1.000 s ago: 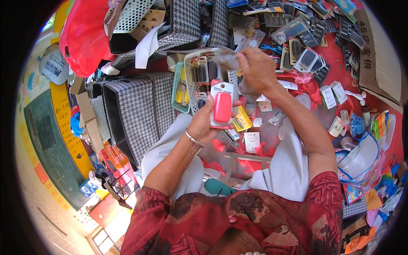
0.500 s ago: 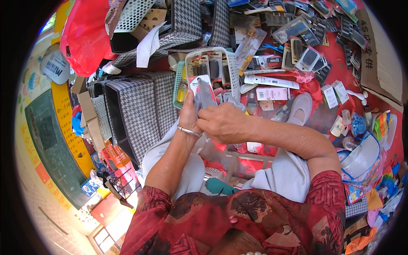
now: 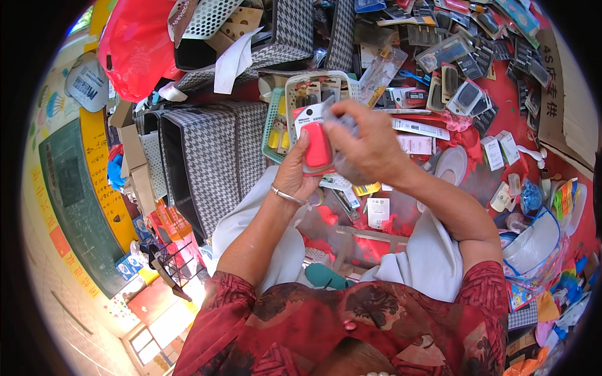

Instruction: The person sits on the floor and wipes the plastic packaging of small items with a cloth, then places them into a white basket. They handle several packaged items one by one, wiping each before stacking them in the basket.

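Observation:
My left hand (image 3: 297,164) is closed on the side of a blister pack (image 3: 318,149), a white and red card with a rounded red item under clear plastic. Over the right side of the pack, my right hand (image 3: 371,145) is closed on a crumpled grey wad (image 3: 348,125); whether it is cloth or thin plastic I cannot tell. The wad lies against the pack's edge, and some fingers are blurred. Just beyond the pack stands a white plastic basket (image 3: 355,89) with several carded packs. Beside it on the left is a green basket (image 3: 271,118) holding yellow items.
Houndstooth storage boxes (image 3: 207,147) stand on the left, below a red plastic bag (image 3: 135,50). Many carded packs (image 3: 467,97) cover the red floor at the far right. A cardboard box (image 3: 561,94) edges that side. Small white boxes (image 3: 500,151) lie nearer.
My right hand has lifted and moved up across the pack with the grey wad. The red item, covered before, now shows. The whole view has shifted slightly.

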`<state>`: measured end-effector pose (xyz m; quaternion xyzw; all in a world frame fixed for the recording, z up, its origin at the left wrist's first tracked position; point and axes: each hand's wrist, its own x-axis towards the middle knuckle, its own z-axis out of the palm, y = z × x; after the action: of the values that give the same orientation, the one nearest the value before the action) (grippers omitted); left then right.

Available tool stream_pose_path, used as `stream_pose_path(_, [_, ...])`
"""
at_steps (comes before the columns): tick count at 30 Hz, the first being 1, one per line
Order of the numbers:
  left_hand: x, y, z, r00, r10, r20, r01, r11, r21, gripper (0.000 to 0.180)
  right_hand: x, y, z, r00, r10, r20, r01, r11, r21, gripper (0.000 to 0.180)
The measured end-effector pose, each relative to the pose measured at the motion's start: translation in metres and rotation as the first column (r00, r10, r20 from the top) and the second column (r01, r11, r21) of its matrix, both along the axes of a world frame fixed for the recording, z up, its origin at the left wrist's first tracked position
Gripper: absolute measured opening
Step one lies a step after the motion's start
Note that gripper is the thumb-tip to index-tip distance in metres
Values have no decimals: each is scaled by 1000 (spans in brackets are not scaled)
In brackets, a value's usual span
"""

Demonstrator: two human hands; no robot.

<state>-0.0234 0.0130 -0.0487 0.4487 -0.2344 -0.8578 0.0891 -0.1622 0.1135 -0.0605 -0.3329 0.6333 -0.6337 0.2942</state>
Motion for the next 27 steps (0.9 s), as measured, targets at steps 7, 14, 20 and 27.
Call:
stream_pose_path(7, [0,-14,-8,987,156,26,-156,987,-32,45,42,11,-6,919,168,-357,-173,985,18,20])
stream_pose_path(14, [3,-21,2,990,140,2,-140,990,6,55,-1,10,9,981,163,104,-156,985,-77,15])
stream_pose_path(20, [2,-3,0,979,-147,140,155,987,-50,45,-20,14,24,990,-85,111,99,987,-126,16])
stream_pose_path(27, [2,15,5,818,-381,432,555,721,-415,30,-1,-4,-26,907,110,-407,-164,981,-99,11])
